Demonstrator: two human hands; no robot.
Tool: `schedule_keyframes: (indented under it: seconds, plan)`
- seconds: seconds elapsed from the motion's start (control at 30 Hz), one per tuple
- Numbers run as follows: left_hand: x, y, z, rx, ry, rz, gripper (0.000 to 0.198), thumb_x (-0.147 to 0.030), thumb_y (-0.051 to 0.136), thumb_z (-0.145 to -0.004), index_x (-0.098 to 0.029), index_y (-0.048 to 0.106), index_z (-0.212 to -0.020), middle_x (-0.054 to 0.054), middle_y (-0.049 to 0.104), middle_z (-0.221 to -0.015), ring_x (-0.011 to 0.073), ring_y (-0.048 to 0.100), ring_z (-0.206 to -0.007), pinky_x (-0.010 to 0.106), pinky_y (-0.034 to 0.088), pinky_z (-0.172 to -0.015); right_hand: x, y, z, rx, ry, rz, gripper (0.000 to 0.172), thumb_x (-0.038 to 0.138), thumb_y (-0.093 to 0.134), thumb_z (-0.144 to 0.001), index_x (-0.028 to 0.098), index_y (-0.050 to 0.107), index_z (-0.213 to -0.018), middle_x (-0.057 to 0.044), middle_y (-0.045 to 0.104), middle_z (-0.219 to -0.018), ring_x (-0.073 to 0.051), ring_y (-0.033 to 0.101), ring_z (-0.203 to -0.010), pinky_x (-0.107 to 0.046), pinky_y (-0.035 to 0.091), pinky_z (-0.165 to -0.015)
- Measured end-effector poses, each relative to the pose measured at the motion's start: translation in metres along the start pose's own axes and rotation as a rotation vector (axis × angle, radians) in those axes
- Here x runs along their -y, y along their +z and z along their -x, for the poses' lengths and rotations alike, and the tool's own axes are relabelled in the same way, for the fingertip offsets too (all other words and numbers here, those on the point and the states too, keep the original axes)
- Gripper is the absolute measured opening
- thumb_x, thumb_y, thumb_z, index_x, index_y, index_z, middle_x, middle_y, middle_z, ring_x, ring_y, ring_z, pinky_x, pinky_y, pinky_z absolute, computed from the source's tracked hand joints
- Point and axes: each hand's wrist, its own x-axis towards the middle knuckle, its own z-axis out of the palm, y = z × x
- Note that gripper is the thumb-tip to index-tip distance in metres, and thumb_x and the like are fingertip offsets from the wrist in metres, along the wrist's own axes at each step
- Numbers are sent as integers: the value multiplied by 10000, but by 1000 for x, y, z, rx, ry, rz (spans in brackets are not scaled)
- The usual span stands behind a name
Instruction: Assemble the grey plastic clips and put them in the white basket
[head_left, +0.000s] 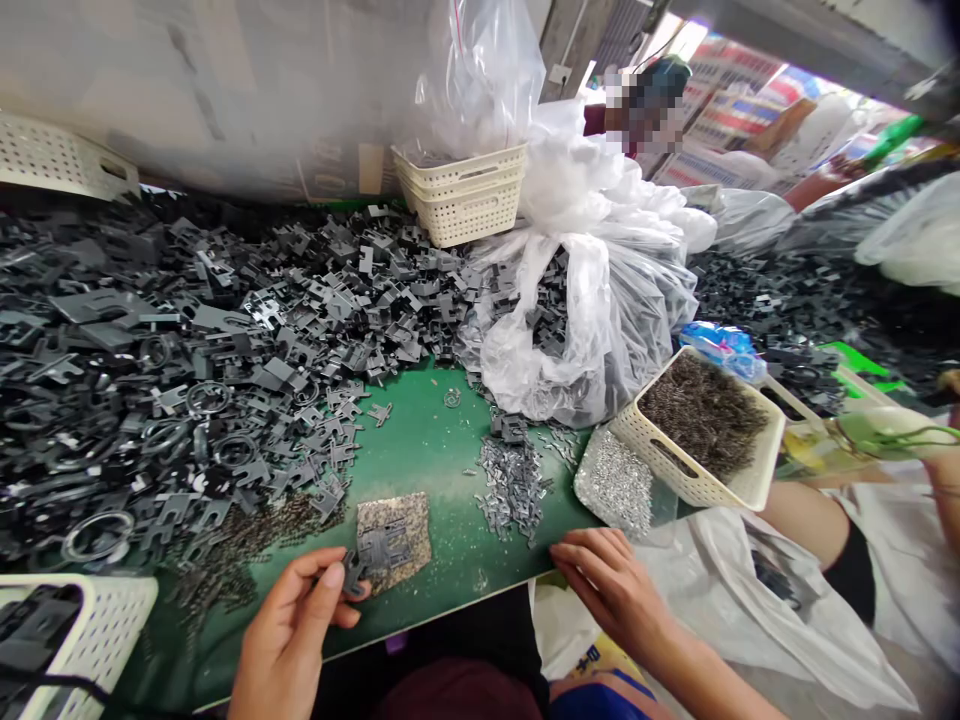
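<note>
My left hand (pixel 289 630) pinches a small dark plastic part (pixel 354 575) between thumb and fingers, at the near edge of a green mat (pixel 427 480). Just beyond it lies a speckled brown pad (pixel 412 530) with a flat dark plate (pixel 386 547) on it. My right hand (pixel 604 590) rests on the mat's near right edge, fingers apart and holding nothing. Closest to it are a heap of grey metal clips (pixel 514 487) and a shallow tray of tiny silver pieces (pixel 615 482).
A white basket of dark pins (pixel 701 425) stands on the right. A vast heap of dark plastic parts (pixel 187 350) covers the left, beside a bulging clear bag (pixel 585 310). Stacked white baskets (pixel 461 195) stand behind. A person (pixel 645 110) sits beyond them.
</note>
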Motion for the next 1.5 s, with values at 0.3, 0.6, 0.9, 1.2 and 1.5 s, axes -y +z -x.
schedule_keyframes:
  seconds: [0.3,0.6,0.9,1.2,1.5]
  plan:
    - [-19,21,19,-35,-51,162,495,-570,714,-660,-197,613,-968,-12,698,-672,126,642,-611,185,515,-581,21,13,-46,253,35,243,199,105,473,-896,204,479,-723,-9,556,-687,-179,515,-617,-314,366,-624]
    - [-20,30,26,-23,-46,191,532,-596,743,-608,-187,620,-926,-1,698,-632,142,660,-632,191,533,-584,13,9,-46,190,99,140,115,176,519,-910,204,490,-802,-7,560,-733,-177,568,-680,-298,418,-650]
    - [-17,41,27,3,-28,235,532,-576,773,-579,-193,629,-919,12,716,-772,146,673,-653,211,557,-592,25,6,-64,316,98,103,134,155,513,-917,189,523,-789,-23,579,-767,-187,580,-728,-319,442,-703]
    - [-14,35,30,-5,-9,223,496,-553,758,-617,-202,622,-940,23,718,-836,150,679,-692,220,559,-635,30,6,-92,342,65,88,79,123,588,-867,183,557,-825,-23,607,-797,-194,582,-751,-313,413,-713]
    - [-17,35,30,37,-15,240,448,-505,757,-647,-202,626,-951,20,694,-881,139,666,-711,207,537,-644,28,5,-95,329,-37,140,179,96,496,-889,189,497,-736,-12,572,-732,-167,546,-671,-298,382,-677]
